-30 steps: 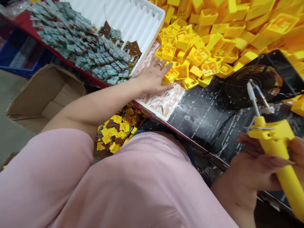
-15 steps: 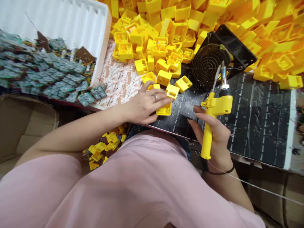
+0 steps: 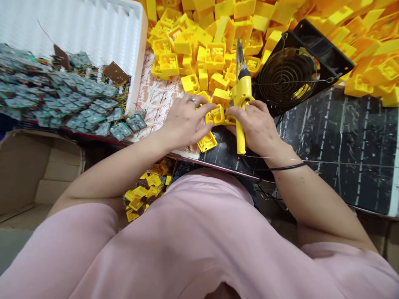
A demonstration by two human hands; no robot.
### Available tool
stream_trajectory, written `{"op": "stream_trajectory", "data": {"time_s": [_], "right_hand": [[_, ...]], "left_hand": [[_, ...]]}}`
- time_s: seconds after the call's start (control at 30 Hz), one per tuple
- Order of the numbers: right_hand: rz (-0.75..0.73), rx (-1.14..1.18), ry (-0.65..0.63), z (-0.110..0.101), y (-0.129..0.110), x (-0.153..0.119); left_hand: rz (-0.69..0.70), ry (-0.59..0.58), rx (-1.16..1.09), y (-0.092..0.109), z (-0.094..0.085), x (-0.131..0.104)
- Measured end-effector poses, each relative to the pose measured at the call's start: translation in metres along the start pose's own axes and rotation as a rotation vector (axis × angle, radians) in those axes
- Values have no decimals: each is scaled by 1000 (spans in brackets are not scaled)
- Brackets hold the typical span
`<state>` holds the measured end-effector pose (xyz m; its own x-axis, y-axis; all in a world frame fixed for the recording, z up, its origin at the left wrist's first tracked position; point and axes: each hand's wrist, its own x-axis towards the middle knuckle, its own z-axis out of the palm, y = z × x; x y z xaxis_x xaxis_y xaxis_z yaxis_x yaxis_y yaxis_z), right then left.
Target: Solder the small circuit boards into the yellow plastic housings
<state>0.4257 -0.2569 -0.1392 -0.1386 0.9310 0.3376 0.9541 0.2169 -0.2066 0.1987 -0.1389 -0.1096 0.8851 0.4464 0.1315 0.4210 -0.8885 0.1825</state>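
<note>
My right hand (image 3: 257, 126) is closed round a yellow soldering gun (image 3: 240, 135). Its metal tip points away from me, over the heap of small yellow plastic casings (image 3: 215, 56), and a thin solder wire trails from the handle's lower end. Close to its left, my left hand (image 3: 185, 122) has thumb and forefinger about one yellow casing (image 3: 216, 115) whose hollow side faces up. A second casing (image 3: 207, 142) lies just below the left thumb, near the table's front edge. The right fingertips partly hide another casing beside the gun.
A black fan with a wire guard (image 3: 285, 79) stands right of the gun. On the left, a white foam tray (image 3: 137, 62) bears many wired circuit boards (image 3: 84, 97). Black sheeting (image 3: 324, 137) covers the table at right. A cardboard box (image 3: 59, 174) stands below left.
My right hand has carried the soldering gun leftward, away from the fan and up to the casings by my left hand. The left fingers have shifted onto a hollow-side-up casing. The view has shifted slightly.
</note>
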Motion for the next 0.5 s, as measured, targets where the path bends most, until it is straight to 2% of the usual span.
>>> {"op": "stream_trajectory", "data": {"time_s": [0.13,0.23,0.3,0.4,0.5], "right_hand": [[70,20,20,-13,-14,-23],[116,63,60,-29,-33,-51],[165,130,111,-35,-46,-66],[238,225,222,-33,-59,-75],[238,167,348,-23,-59,-75]], "left_hand": [[51,-109,68,7,3,27],[98,-111,-13,-1,-8,34],[98,-101,-55,-10,-23,28],[84,-129,13,-19,-43,2],[36,-241,149,-20,-47,-28]]}}
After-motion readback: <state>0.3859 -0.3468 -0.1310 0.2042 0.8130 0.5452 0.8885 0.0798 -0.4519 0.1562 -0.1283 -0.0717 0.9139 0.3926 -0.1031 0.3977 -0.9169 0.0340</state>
